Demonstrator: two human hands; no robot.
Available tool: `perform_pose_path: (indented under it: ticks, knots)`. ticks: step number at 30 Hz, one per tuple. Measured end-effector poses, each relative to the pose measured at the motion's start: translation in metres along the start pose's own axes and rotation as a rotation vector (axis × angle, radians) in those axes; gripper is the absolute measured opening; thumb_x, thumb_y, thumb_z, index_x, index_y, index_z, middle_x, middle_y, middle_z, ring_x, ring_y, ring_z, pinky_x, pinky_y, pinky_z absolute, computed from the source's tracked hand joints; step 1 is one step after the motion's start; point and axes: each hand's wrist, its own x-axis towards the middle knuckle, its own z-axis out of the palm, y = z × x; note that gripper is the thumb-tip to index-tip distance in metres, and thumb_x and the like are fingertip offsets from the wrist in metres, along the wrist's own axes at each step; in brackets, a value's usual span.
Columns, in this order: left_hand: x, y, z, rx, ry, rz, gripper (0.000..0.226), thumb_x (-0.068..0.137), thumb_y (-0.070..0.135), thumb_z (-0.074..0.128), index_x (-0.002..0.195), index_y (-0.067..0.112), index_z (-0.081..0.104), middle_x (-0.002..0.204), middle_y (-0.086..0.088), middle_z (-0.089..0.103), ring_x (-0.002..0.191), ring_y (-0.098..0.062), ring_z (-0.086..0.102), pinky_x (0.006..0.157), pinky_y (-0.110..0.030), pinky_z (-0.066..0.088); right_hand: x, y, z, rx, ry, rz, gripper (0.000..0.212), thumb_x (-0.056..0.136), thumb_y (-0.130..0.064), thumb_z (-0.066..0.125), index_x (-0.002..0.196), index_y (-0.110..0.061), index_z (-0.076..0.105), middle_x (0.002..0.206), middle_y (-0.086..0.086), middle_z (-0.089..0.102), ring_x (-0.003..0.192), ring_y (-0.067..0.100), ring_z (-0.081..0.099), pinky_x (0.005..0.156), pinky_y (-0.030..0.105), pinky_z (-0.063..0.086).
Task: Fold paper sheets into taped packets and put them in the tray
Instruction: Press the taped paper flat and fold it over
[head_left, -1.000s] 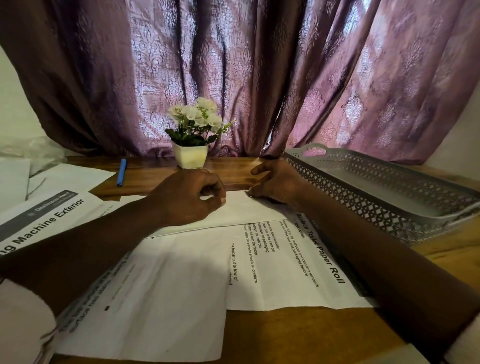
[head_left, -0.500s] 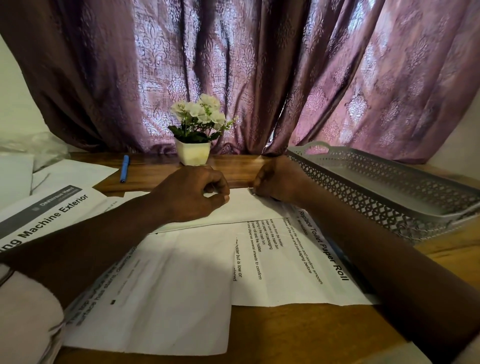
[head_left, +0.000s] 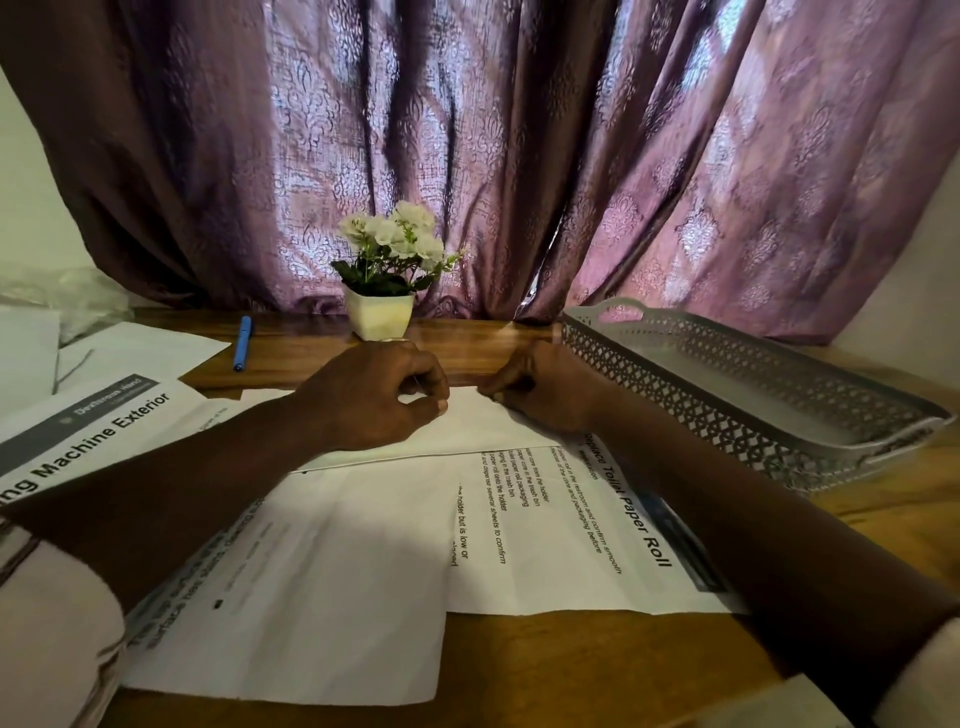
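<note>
Paper sheet (head_left: 467, 434) lies in the middle of the tabletop (head_left: 545, 670), its white folded flap running left to right under both hands, with the far edge just short of a strip of bare wood. The left hand (head_left: 374, 400) sits on the flap with fingers curled, and its grip is clamped on the far edge between thumb and forefinger. The right hand (head_left: 537, 387) is curled at the same edge a little to the right, fingertips on the paper. Whether its grip pinches the sheet or only presses on it, I cannot tell.

Just nearer than the flap lie a printed page (head_left: 587, 545) headed "Toilet Paper Roll" and, to its left, a blank white page (head_left: 322, 597) overlapping it. Whether these belong to the same sheet is unclear.

To the right, close to the right forearm, stands the pale lattice-walled tray (head_left: 675, 397). On the left lies another printed sheet (head_left: 98, 431) reading "Machine Exterior". Farther back are a blue pen (head_left: 242, 343), a small white pot of white flowers (head_left: 379, 312) and a purple patterned curtain (head_left: 519, 156).
</note>
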Motion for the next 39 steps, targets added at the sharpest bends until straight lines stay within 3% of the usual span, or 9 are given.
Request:
perform_pose_path:
  ticks: [4, 10, 13, 17, 22, 26, 29, 32, 39]
  knots:
    - [0.000, -0.001, 0.001, -0.006, 0.000, 0.001, 0.007, 0.086, 0.035, 0.076, 0.090, 0.031, 0.073, 0.091, 0.016, 0.070, 0.084, -0.004, 0.066, 0.077, -0.037, 0.058, -0.002, 0.001, -0.002, -0.011, -0.028, -0.019, 0.025, 0.098, -0.016, 0.068, 0.122, -0.018, 0.077, 0.125, -0.006, 0.074, 0.107, -0.003, 0.061, 0.086, -0.007, 0.038]
    - [0.000, -0.004, 0.001, -0.007, 0.005, -0.002, 0.007, 0.085, 0.035, 0.077, 0.089, 0.032, 0.072, 0.091, 0.013, 0.069, 0.084, -0.006, 0.066, 0.078, -0.038, 0.057, -0.005, 0.015, 0.008, 0.342, 0.143, 0.157, 0.014, 0.100, -0.021, 0.067, 0.100, -0.016, 0.080, 0.093, 0.008, 0.081, 0.079, 0.018, 0.069, 0.086, 0.041, 0.061]
    - [0.001, -0.004, 0.002, -0.013, 0.008, -0.004, 0.007, 0.085, 0.035, 0.077, 0.089, 0.032, 0.072, 0.091, 0.014, 0.069, 0.084, -0.006, 0.066, 0.078, -0.038, 0.057, 0.000, 0.010, 0.009, 0.244, 0.195, 0.209, 0.008, 0.094, -0.018, 0.073, 0.091, -0.022, 0.079, 0.093, -0.001, 0.078, 0.083, 0.009, 0.067, 0.089, 0.027, 0.056]
    - [0.001, -0.004, 0.002, -0.021, 0.015, -0.003, 0.007, 0.085, 0.031, 0.078, 0.090, 0.030, 0.074, 0.090, 0.014, 0.070, 0.084, -0.007, 0.066, 0.078, -0.036, 0.057, 0.007, 0.000, 0.008, 0.073, 0.125, 0.189, 0.012, 0.088, -0.026, 0.080, 0.078, -0.026, 0.074, 0.085, -0.006, 0.074, 0.073, 0.003, 0.062, 0.062, 0.005, 0.040]
    - [0.000, -0.004, 0.002, -0.032, 0.010, -0.012, 0.007, 0.085, 0.033, 0.078, 0.090, 0.031, 0.074, 0.090, 0.015, 0.070, 0.084, -0.005, 0.066, 0.077, -0.038, 0.057, -0.003, -0.003, 0.003, 0.180, 0.063, 0.166, 0.019, 0.087, -0.031, 0.083, 0.099, -0.019, 0.074, 0.085, -0.007, 0.069, 0.073, 0.002, 0.060, 0.063, 0.014, 0.042]
    - [0.001, -0.003, 0.001, -0.034, 0.006, -0.014, 0.008, 0.084, 0.034, 0.077, 0.090, 0.031, 0.074, 0.090, 0.015, 0.070, 0.084, -0.004, 0.066, 0.078, -0.036, 0.057, -0.021, 0.007, 0.005, 0.230, 0.157, 0.100, 0.022, 0.097, -0.006, 0.063, 0.108, -0.016, 0.080, 0.088, -0.004, 0.074, 0.057, -0.014, 0.059, 0.060, 0.004, 0.040]
    - [-0.001, -0.003, 0.001, -0.018, 0.018, -0.015, 0.007, 0.085, 0.031, 0.078, 0.090, 0.030, 0.074, 0.090, 0.016, 0.069, 0.084, -0.003, 0.065, 0.078, -0.034, 0.057, -0.027, -0.002, 0.006, 0.042, 0.102, 0.085, 0.035, 0.094, -0.008, 0.057, 0.116, -0.022, 0.080, 0.113, 0.000, 0.078, 0.079, -0.009, 0.062, 0.078, 0.002, 0.044]
    - [0.000, -0.005, 0.001, -0.007, 0.016, -0.006, 0.007, 0.085, 0.033, 0.078, 0.089, 0.031, 0.073, 0.090, 0.015, 0.069, 0.084, -0.003, 0.064, 0.077, -0.033, 0.056, -0.025, -0.010, 0.012, -0.106, 0.081, 0.128, 0.046, 0.087, -0.039, 0.044, 0.121, -0.033, 0.075, 0.139, 0.004, 0.064, 0.125, 0.025, 0.060, 0.111, 0.034, 0.047]
    - [0.000, -0.008, 0.002, 0.004, 0.006, 0.009, 0.008, 0.084, 0.037, 0.076, 0.090, 0.033, 0.072, 0.089, 0.015, 0.068, 0.082, -0.002, 0.063, 0.075, -0.032, 0.056, -0.030, -0.021, 0.011, -0.361, -0.014, 0.182, 0.042, 0.100, -0.039, 0.041, 0.134, -0.031, 0.064, 0.151, 0.016, 0.043, 0.138, 0.041, 0.041, 0.117, 0.048, 0.039]
